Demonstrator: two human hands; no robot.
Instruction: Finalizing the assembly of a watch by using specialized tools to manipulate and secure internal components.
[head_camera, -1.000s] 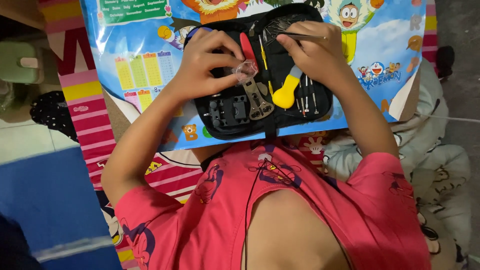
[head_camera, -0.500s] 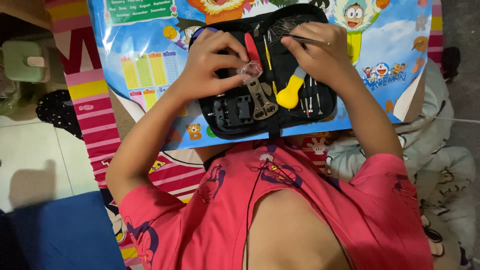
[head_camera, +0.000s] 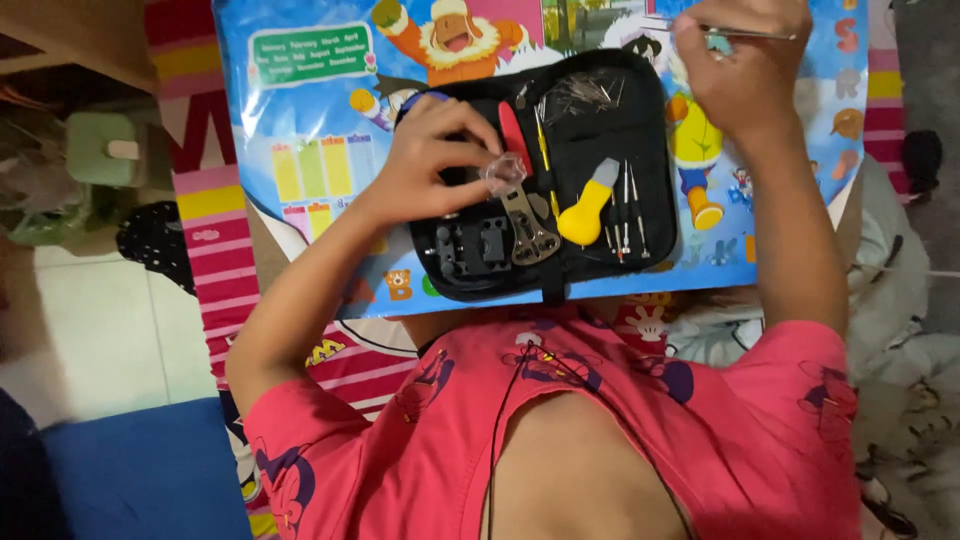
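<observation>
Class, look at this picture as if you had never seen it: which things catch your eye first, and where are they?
First comes the open black tool case lying on a bright cartoon poster, with a yellow-handled tool standing out among the metal tools near its middle. The left hand rests on the case and pinches a small clear round piece. At the top right, the right hand holds thin tweezers above the poster.

Clear bag (head_camera: 503, 172) over open case (head_camera: 650, 150); tweezers (head_camera: 745, 33) raised.
</observation>
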